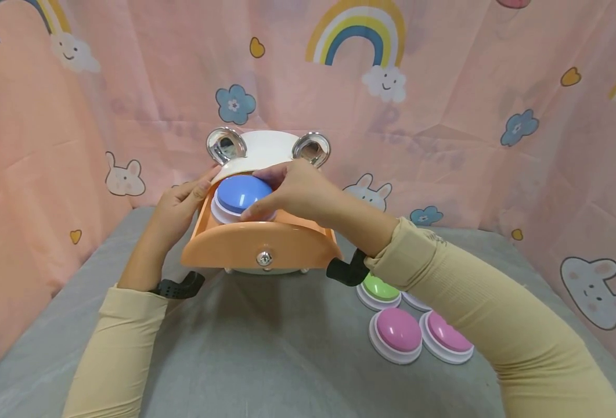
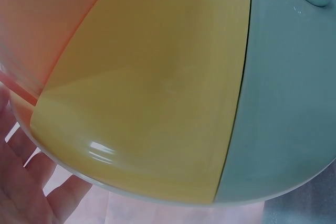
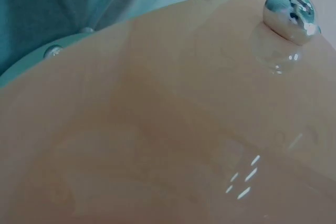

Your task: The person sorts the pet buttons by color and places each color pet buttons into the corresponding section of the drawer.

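Note:
A small cabinet (image 1: 267, 146) with a white top and two shiny silver rings stands upright on the table. Its orange top drawer (image 1: 224, 248) is pulled out. Inside it, toward the left, is a blue dome-topped button (image 1: 244, 191) on a white base. My right hand (image 1: 308, 194) pinches this button between thumb and fingers. My left hand (image 1: 178, 212) rests against the cabinet's left side, fingers fairly straight. The left wrist view shows a yellow drawer (image 2: 147, 93) and a green drawer (image 2: 289, 87), both closed. A silver knob (image 3: 290, 17) shows in the right wrist view.
Right of the cabinet, on the grey cloth (image 1: 287, 360), lie a green button (image 1: 381, 287), a pink button (image 1: 399, 330) and another pink button (image 1: 447, 332). A white rim beside them is partly hidden by my right sleeve (image 1: 475, 296). A pink printed curtain (image 1: 443, 133) hangs behind.

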Available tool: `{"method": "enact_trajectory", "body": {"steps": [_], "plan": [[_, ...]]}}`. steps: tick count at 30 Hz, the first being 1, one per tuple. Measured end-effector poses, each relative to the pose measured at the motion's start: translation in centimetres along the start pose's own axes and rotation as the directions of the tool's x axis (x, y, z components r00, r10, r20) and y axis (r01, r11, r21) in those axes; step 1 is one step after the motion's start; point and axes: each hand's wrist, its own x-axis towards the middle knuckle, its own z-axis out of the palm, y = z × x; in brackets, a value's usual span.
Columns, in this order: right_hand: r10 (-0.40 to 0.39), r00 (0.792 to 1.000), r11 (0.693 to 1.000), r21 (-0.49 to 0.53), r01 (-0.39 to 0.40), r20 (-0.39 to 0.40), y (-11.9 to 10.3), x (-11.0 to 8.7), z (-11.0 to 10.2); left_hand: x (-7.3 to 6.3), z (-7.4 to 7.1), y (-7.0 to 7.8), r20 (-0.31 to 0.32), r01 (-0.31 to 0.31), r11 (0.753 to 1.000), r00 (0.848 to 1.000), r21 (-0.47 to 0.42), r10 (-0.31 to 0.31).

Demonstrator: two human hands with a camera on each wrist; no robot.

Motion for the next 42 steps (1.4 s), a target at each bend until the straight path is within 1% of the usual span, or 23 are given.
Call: {"method": "enact_trajectory", "body": {"steps": [5, 8, 12, 17, 24, 28, 32, 36, 39, 42], "plan": [[0.015, 0.999, 1.000, -0.009, -0.015, 0.031, -0.1, 0.2, 0.6, 0.0, 0.0, -0.1, 0.014, -0.022, 1.000, 1.000, -0.017, 0.022], [0.023, 0.999, 1.000, -0.004, -0.022, 0.045, -0.1, 0.5, 0.9, 0.0, 0.0, -0.1, 0.019, -0.024, 1.000, 1.000, -0.017, 0.024], [0.029, 0.998, 0.999, -0.015, -0.028, 0.059, -0.1, 0.8, 1.1, 0.1, 0.0, -0.1, 0.008, -0.025, 1.000, 1.000, -0.014, 0.025], [0.039, 0.994, 0.999, -0.025, -0.036, 0.105, -0.3, 1.2, 1.3, 0.2, 0.1, 0.0, 0.006, -0.025, 1.000, 1.000, -0.015, 0.025], [0.026, 0.989, 1.000, -0.020, -0.023, 0.149, -0.3, 1.5, 1.5, 0.2, 0.1, 0.1, 0.004, -0.024, 1.000, 1.000, 0.005, 0.024], [0.014, 0.983, 1.000, -0.018, -0.011, 0.183, -0.2, 1.7, 1.5, 0.1, 0.0, 0.2, -0.001, -0.016, 1.000, 1.000, 0.011, 0.016], [0.028, 0.978, 0.999, -0.037, -0.021, 0.208, -0.2, 1.9, 1.6, 0.1, 0.0, 0.2, -0.002, -0.013, 1.000, 1.000, 0.015, 0.013], [0.054, 0.972, 0.998, -0.029, -0.049, 0.230, -0.1, 2.0, 1.7, 0.0, -0.1, 0.1, 0.002, -0.009, 1.000, 1.000, 0.011, 0.009], [0.050, 0.967, 0.999, -0.014, -0.048, 0.249, 0.1, 2.1, 1.6, 0.0, -0.1, 0.0, 0.006, -0.003, 1.000, 1.000, 0.006, 0.003], [0.036, 0.972, 0.999, 0.024, -0.043, 0.234, 0.7, 2.0, 1.3, 0.0, 0.0, 0.0, 0.017, 0.001, 1.000, 1.000, 0.006, -0.001]]}}
